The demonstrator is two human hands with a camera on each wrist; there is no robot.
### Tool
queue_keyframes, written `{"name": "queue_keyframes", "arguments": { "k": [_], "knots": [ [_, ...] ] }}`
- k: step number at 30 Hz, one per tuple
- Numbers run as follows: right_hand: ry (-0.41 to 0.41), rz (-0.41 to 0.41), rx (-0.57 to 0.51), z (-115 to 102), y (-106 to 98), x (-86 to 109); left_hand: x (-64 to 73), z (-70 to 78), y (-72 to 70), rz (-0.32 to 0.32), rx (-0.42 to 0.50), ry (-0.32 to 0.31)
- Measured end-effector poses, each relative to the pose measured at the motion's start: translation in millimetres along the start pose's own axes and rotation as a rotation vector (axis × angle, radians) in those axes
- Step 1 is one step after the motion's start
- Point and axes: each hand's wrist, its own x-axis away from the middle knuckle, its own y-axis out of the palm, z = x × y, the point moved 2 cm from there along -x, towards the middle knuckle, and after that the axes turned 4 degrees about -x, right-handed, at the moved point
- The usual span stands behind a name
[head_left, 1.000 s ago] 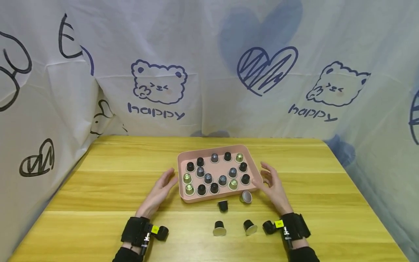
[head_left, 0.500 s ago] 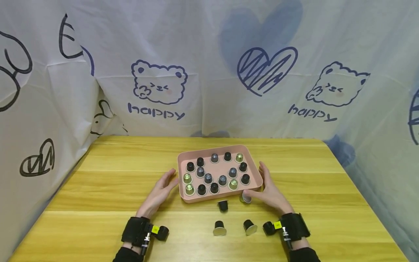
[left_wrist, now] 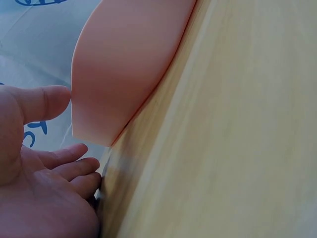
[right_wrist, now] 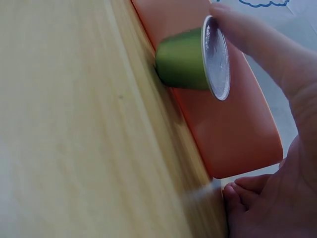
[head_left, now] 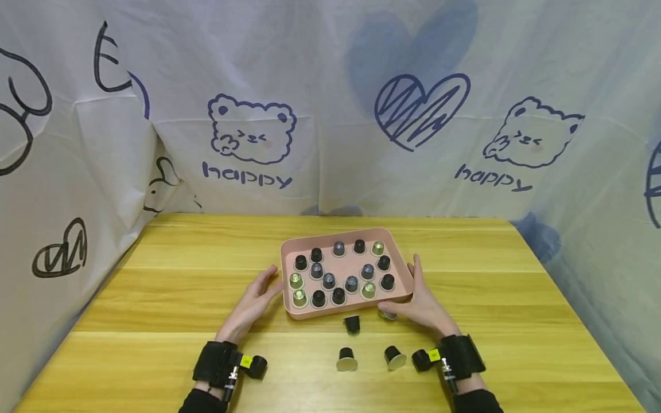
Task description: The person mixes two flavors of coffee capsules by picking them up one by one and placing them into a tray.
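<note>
A pink tray (head_left: pixel 343 265) holds several coffee capsules in black, blue-grey and green, standing with their narrow ends up. My left hand (head_left: pixel 253 301) is beside the tray's left wall, fingers relaxed, with the thumb (left_wrist: pixel 52 101) at or very near the pink wall. Around the tray's front right corner lies my right hand (head_left: pixel 426 307), its index finger extended along the right side. The right thumb (right_wrist: pixel 247 32) reaches over a green coffee capsule (right_wrist: pixel 183 59) outside the front wall, at its silver rim; whether it presses on it I cannot tell. That capsule is partly hidden in the head view.
On the wooden table (head_left: pixel 165 310), a black capsule (head_left: pixel 352 324) stands just in front of the tray. Nearer the front edge are another black capsule (head_left: pixel 346 359) and a tilted one (head_left: pixel 394 357). A printed white cloth (head_left: pixel 330 115) hangs behind and at the sides.
My right hand has come down from above the tray's right edge to its front right corner, the thumb moving left over the capsule. My left hand has stayed nearly still.
</note>
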Motion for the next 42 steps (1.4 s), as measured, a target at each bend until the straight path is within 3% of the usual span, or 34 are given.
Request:
{"name": "queue_keyframes", "arguments": {
  "k": [14,24,37,42],
  "knots": [
    [-0.019,-0.035,-0.004,6,-7,0.2,0.6,0.2,-0.9,0.000,-0.004,-0.014],
    [-0.060,-0.082,-0.196,9,-12,2.8,0.0,-0.3,-0.8,-0.001,-0.007,-0.007],
    [-0.076,-0.143,-0.308,18,-17,4.6,0.5,-0.8,-0.4,-0.002,-0.006,-0.008],
    [-0.086,-0.180,-0.399,19,-19,5.9,0.1,-1.8,-0.4,-0.001,-0.001,-0.007]
  ]
}}
